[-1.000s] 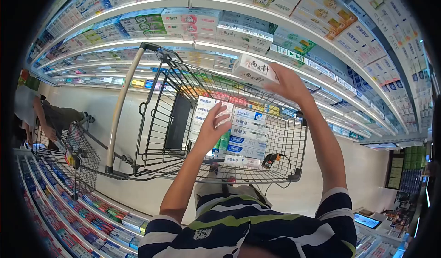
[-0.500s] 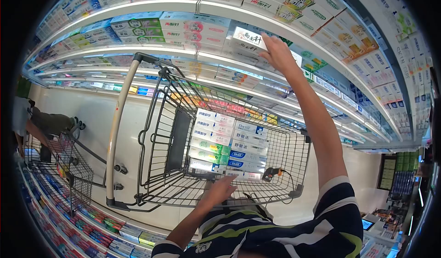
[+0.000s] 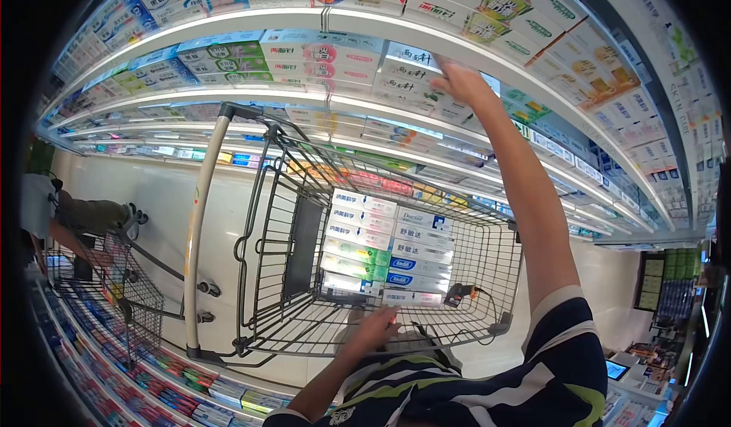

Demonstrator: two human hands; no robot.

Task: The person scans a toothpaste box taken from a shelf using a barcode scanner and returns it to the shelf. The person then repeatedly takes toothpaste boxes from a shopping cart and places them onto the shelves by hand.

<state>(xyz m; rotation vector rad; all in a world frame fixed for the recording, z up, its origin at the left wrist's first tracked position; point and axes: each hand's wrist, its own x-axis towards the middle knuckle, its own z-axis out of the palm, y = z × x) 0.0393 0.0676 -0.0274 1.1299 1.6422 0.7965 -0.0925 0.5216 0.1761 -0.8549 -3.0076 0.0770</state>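
Observation:
My right hand (image 3: 466,83) reaches to the shelf, its fingers at the right end of a stack of white boxes with black lettering (image 3: 407,75). How its fingers meet the boxes is hard to make out. Near the cart's lower rim is my left hand (image 3: 372,329), its fingers bent toward the wire and small in view. Inside the wire cart (image 3: 487,256) lie two stacks of toothpaste boxes: white and green ones (image 3: 354,233) on the left, white and blue ones (image 3: 419,248) on the right. A black device with a cable (image 3: 457,295) rests beside them.
Long lit shelves (image 3: 228,96) of boxes run across the top and right. At the left, a person (image 3: 76,221) stands by a second cart (image 3: 133,305). Lower shelves (image 3: 152,374) fill the bottom left. A small screen (image 3: 615,369) shows at the lower right.
The white box my right hand carried above the cart is now on the shelf with the stack. My left hand has moved from over the boxes down to the cart's near rim.

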